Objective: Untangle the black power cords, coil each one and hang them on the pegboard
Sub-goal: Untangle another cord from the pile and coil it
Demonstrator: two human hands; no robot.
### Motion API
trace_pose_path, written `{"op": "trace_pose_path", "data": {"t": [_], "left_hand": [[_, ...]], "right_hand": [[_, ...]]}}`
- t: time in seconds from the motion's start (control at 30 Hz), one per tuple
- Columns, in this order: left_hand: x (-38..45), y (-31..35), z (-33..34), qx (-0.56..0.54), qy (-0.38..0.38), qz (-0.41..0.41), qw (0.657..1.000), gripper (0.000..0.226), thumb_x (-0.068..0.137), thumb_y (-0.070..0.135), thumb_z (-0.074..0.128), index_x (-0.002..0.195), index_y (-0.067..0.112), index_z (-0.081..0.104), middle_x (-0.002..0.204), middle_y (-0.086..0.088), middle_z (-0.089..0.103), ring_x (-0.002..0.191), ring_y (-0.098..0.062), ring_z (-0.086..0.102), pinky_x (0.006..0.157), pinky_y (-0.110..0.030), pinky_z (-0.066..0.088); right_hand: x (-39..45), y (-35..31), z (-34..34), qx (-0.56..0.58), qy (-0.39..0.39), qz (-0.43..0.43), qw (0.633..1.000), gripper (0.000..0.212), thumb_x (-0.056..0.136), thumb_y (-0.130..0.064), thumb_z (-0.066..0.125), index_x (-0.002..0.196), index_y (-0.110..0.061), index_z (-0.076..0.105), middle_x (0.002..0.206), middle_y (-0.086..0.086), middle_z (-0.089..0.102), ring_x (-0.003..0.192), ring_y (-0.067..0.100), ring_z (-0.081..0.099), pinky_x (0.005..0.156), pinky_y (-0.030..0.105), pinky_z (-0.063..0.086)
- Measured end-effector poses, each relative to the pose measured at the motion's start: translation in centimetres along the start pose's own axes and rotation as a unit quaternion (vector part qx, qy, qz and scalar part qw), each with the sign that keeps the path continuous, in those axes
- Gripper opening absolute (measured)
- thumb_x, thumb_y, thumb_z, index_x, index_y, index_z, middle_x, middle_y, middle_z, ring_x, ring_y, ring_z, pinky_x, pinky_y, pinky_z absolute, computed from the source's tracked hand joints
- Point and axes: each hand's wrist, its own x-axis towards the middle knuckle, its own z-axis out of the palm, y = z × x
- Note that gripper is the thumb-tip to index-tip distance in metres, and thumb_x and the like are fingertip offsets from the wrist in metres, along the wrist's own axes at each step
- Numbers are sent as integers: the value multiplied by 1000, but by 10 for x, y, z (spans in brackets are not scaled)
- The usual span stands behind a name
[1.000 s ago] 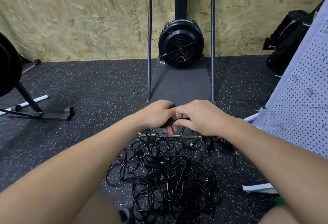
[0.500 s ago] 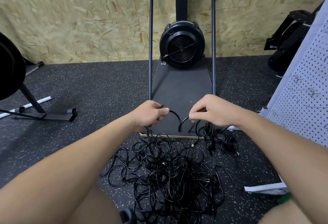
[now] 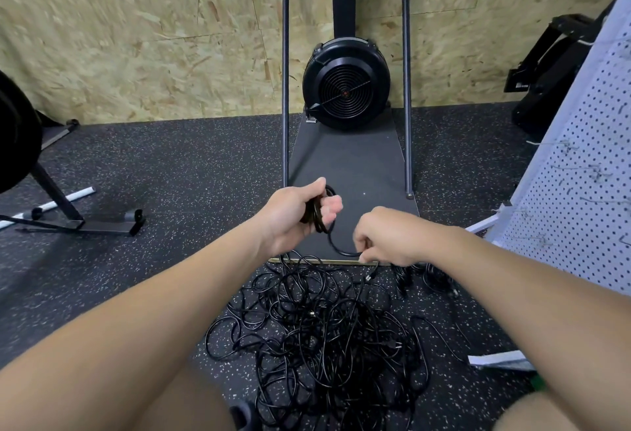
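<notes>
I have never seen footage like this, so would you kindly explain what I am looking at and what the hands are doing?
There is no robot here: a camera worn on a person's head looks down at their two bare arms. The left hand grips a small coil of black power cord. The right hand pinches the same cord lower down, feeding it. Below, on the speckled dark rubber floor, lies a tangled pile of black cords. To the right leans a white perforated pegboard with metal hooks, where none of the cords hangs yet. Behind stands a black fan-wheel exercise machine.
</notes>
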Motion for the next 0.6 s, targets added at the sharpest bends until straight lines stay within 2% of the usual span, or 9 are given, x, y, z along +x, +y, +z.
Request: {"op": "trace_pose_path", "data": {"t": [0.1,0.13,0.2,0.27,0.33,0.4,0.47,0.53,0.6], "left_hand": [[2,0,-1,-46,-3,14,999,24,114,21,59,120,-2,57,119,-25,78,101,-30,82,71,-29,66],[1,0,-1,-43,-9,17,999,27,114,20,59,121,-6,58,121,-27,77,104,-32,81,72,-30,67],[-3,0,-4,18,-19,23,999,28,113,20,60,111,-7,65,113,-23,80,87,-26,82,69,-31,65],[-7,0,-3,110,-35,23,993,32,112,25,61,104,-5,68,90,-15,79,67,-20,74,64,-31,59],[-11,0,2,162,-71,6,984,40,113,31,60,111,-8,69,87,-17,76,70,-20,75,63,-28,60],[-14,0,7,227,-95,-10,969,50,115,39,54,114,-8,70,94,-23,78,73,-20,77,63,-26,61],[-18,0,11,284,-111,-16,952,54,117,46,45,96,2,68,83,-18,75,58,-18,68,56,-26,54],[-20,2,10,274,-138,-31,951,55,117,51,42,87,10,61,67,-11,61,48,-18,48,53,-29,45],[-20,6,5,252,-174,-50,951,51,114,54,46,94,9,60,62,-6,47,47,-17,35,54,-31,38]], "right_hand": [[1,-19,-3,-41,30,-54,997,10,96,-38,80,91,-29,78,81,-10,74,76,15,66,76,36,56],[1,-23,-6,-54,55,-72,994,9,98,-38,77,95,-30,79,86,-10,75,79,15,64,78,37,55],[0,-27,-13,-51,135,-107,984,10,101,-40,74,101,-32,81,97,-10,78,85,17,63,81,40,55],[-3,-23,-20,-8,218,-122,968,12,101,-44,75,104,-35,82,100,-13,78,90,18,68,80,40,56],[-8,-15,-25,32,264,-103,959,17,97,-54,75,95,-37,76,88,-18,72,83,12,65,74,37,51],[-10,-8,-26,58,287,-72,953,31,91,-63,76,87,-35,64,79,-20,66,77,8,59,71,36,49],[-9,-3,-25,86,290,-62,951,38,88,-67,78,88,-33,60,81,-18,67,77,9,60,73,39,53],[-8,2,-22,142,263,-68,952,35,90,-61,81,93,-34,58,89,-14,68,84,12,63,79,42,55],[-7,6,-21,189,241,-75,949,27,96,-49,80,103,-32,61,100,-14,69,96,11,64,90,41,54]]}}
